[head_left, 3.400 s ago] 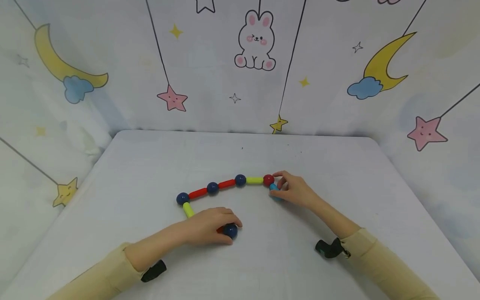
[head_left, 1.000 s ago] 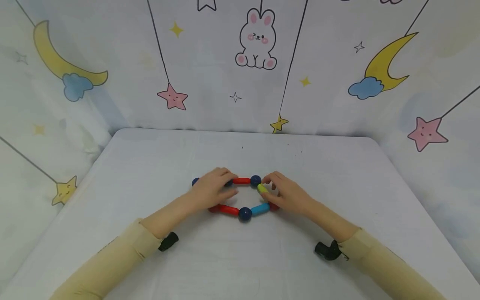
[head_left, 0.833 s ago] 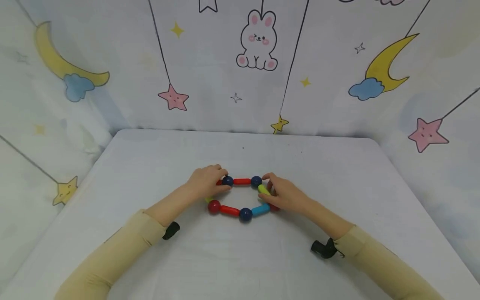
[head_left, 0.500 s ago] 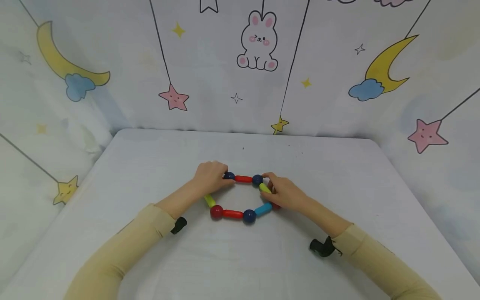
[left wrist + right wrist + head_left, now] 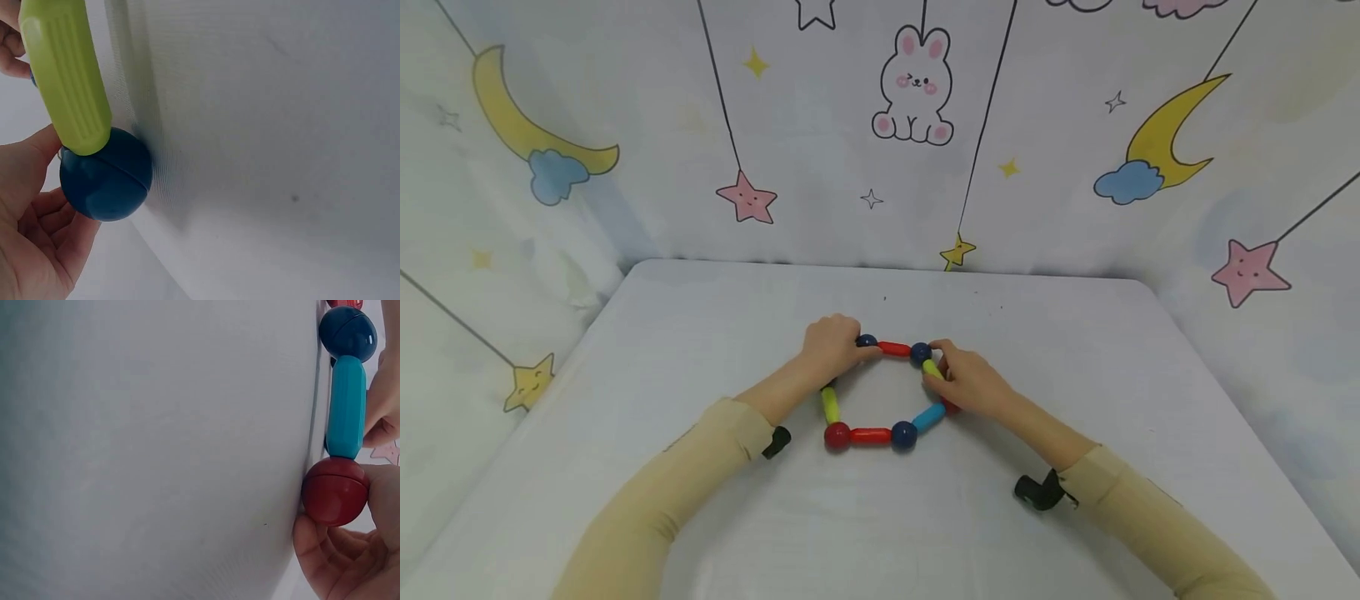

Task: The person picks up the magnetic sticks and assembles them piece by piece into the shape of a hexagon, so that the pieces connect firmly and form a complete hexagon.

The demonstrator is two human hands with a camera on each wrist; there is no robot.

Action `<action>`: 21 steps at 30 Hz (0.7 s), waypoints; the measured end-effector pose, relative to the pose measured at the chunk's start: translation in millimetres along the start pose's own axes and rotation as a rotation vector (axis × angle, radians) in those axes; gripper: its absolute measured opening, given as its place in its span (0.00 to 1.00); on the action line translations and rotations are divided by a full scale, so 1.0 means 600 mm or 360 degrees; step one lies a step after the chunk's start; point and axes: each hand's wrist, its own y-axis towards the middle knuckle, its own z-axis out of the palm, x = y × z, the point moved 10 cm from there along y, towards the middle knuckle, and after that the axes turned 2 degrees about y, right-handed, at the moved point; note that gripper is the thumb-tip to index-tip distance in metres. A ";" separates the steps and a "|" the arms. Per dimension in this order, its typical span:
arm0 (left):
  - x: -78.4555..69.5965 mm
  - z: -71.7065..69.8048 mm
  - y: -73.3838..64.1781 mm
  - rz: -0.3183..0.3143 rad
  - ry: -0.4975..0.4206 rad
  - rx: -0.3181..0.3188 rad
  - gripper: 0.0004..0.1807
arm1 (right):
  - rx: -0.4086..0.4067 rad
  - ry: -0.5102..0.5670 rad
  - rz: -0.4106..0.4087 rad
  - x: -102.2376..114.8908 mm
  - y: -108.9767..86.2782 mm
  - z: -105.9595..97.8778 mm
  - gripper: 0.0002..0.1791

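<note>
A ring of magnetic rods and balls [image 5: 870,436] lies on the white table. The left hand [image 5: 832,346] holds its far left part, covering a stretch between a dark blue ball [image 5: 867,342] and another blue ball [image 5: 106,178], seen close beside the thumb and fingers in the left wrist view. The right hand [image 5: 973,383] holds the right side, thumb against a yellow-green rod [image 5: 931,369] and index finger at the blue ball [image 5: 921,354]. Under that hand sits a red ball [image 5: 335,491], joined to a light blue rod [image 5: 347,406]. A red ball [image 5: 837,436] forms the near left corner.
The white table [image 5: 880,525] spreads around the ring on every side. Behind it hangs a pale cloth backdrop [image 5: 820,125] printed with a rabbit, moons and stars. Black wrist cameras [image 5: 1040,492] sit below the sleeves.
An open chain has become a loop. Over the last second the left hand has moved away from the body and slightly right, spreading the loop wider. The right hand has stayed nearly in place.
</note>
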 end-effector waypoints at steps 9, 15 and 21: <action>0.004 -0.001 0.005 -0.0044 -0.0030 -0.0065 0.26 | -0.0028 0.0030 -0.0009 -0.002 0.008 0.000 0.31; -0.003 0.003 -0.016 0.0176 -0.0056 0.0002 0.36 | -0.0203 -0.0231 -0.0155 0.020 -0.003 -0.014 0.32; -0.003 0.000 -0.025 0.0293 -0.0239 0.0015 0.35 | -0.0268 -0.0276 -0.0272 0.042 -0.001 -0.023 0.28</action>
